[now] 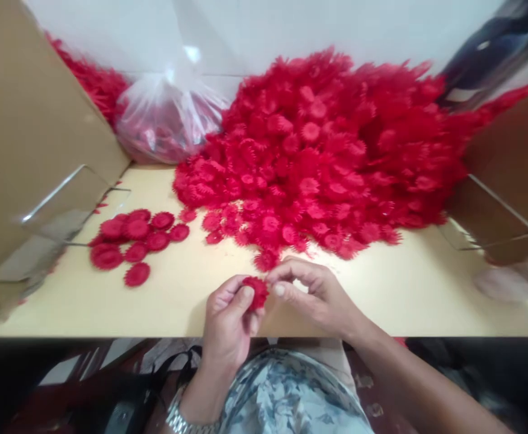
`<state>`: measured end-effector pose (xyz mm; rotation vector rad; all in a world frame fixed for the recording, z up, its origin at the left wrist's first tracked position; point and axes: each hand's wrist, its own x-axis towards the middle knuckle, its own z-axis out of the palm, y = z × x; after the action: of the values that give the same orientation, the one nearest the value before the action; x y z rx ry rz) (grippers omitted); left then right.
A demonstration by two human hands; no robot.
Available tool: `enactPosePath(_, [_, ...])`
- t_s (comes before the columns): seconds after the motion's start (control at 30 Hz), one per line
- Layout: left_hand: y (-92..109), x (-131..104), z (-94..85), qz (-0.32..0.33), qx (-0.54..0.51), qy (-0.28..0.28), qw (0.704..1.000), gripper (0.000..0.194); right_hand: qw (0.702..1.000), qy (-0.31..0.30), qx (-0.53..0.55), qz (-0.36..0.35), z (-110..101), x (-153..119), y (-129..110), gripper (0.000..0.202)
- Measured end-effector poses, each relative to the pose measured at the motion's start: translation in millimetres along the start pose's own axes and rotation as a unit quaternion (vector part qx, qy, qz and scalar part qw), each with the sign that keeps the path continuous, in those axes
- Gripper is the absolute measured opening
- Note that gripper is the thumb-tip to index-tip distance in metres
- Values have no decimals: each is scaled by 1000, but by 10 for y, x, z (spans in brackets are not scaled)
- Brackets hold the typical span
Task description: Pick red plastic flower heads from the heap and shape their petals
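Note:
Between its thumb and fingers my left hand [230,316] grips a small red toothed-edge disc [257,293], like a fabric flower, over the table's front edge. My right hand [311,292] is at the right rim of that disc, its thumb and forefinger brought together. Whether those fingertips pinch part of the rim or something tiny is too blurred to see. Just beyond the fingers lies another red flower-like disc [266,260], at the front of a large heap of the same pieces [318,157]. On the left, a small group of red discs [136,229] rests on the table.
A clear plastic bag [167,117] with reddish contents stands at the back left. Brown boards [33,138] with wire handles flank the pale table [191,289] on both sides. A dark object [490,51] leans at the back right.

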<state>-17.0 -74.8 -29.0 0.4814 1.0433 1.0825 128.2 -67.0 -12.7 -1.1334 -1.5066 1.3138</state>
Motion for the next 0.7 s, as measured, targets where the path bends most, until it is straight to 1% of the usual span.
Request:
enactPosePath(0.1, [-20, -17, 95, 59, 40, -29, 997, 26, 991, 23, 129, 40, -28, -28, 24, 21])
enactPosePath(0.17, [-27, -39, 155, 85, 47, -58, 994, 37, 974, 24, 219, 56, -82, -50, 44, 25])
enactPosePath(0.23, [-36, -47, 188, 80, 50, -87, 992, 41, 957, -7, 280, 74, -152, -88, 57, 24])
enactPosePath(0.3, [-56, -26, 189, 64, 69, -108, 990, 33, 947, -37, 305, 92, -207, -139, 61, 22])
enactPosePath(0.33, [-72, -4, 184, 63, 85, -114, 988, 29, 945, -39, 308, 97, -221, -165, 61, 22])
enactPosePath(0.37, [-91, 20, 180, 69, 103, -114, 986, 26, 946, -27, 308, 99, -225, -191, 60, 22])
enactPosePath(0.43, [-128, 61, 198, 91, 139, -103, 981, 25, 949, 17, 300, 98, -212, -238, 55, 22])
enactPosePath(0.5, [-154, 71, 260, 102, 169, -82, 977, 26, 950, 53, 292, 94, -206, -286, 46, 23])
enactPosePath(0.57, [-156, 46, 344, 92, 189, -70, 975, 32, 958, 85, 261, 85, -263, -355, 26, 24])
enactPosePath(0.63, [-138, 12, 396, 75, 198, -79, 974, 39, 973, 142, 169, 61, -434, -472, -21, 23])
enactPosePath(0.67, [-124, 2, 395, 69, 200, -89, 973, 41, 977, 189, 93, 42, -568, -555, -60, 21])
enactPosePath(0.7, [-111, 3, 374, 65, 201, -94, 973, 40, 970, 240, 6, 26, -732, -656, -111, 19])
